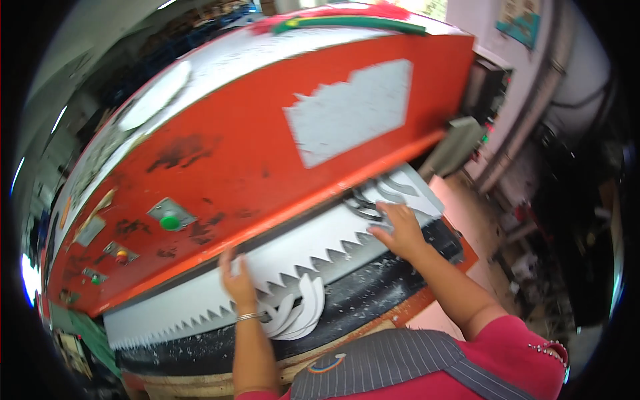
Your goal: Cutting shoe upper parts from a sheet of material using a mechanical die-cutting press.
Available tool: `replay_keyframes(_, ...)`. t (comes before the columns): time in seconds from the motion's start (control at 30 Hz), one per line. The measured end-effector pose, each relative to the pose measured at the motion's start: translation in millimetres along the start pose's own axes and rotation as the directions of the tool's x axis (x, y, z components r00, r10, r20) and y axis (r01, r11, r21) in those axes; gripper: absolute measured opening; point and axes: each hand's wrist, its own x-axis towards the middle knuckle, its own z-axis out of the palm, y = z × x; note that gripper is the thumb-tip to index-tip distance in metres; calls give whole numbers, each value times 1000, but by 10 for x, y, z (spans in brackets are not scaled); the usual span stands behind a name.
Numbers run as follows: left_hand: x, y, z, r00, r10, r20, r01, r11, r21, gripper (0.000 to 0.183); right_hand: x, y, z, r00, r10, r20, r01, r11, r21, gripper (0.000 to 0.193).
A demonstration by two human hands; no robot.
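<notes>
My left hand (235, 279), with a bracelet at the wrist, rests on a long white sheet (193, 290). Its fingers point up toward the base of the red machine and hold nothing that I can see. Triangular notches run along the sheet's near edge. Farther right, my right hand (400, 232) has thumb and fingers apart over the sheet, beside dark curved strips (364, 204). Whether its fingertips touch them I cannot tell. White curved strips (300, 312) lie overlapped just right of my left wrist.
The red machine (247, 153) rises beyond the sheet, with a green button (171, 222) on its front. A black padded ledge (353, 283) runs along the near side. On top lies a green curved thing (353, 23). A grey-green flap (455, 148) sticks out at right.
</notes>
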Motion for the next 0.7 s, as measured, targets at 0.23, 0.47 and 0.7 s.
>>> replay_keyframes(0.23, 1418, -652, -2373, 746, 51, -664, 287, 875, 390, 77, 1051, -1717, 775, 889, -455, -54, 438, 811, 388, 53)
replay_keyframes(0.47, 1775, -676, -3963, 857, 62, -511, 231, 841, 490, 57, 1662, -2843, 1178, 834, -505, -221, 551, 772, 316, 23)
replay_keyframes(0.7, 457, 136, -2249, 975, -196, -101, 220, 832, 510, 32, 518, -1617, 984, 650, -376, 660, 212, 924, 318, 43)
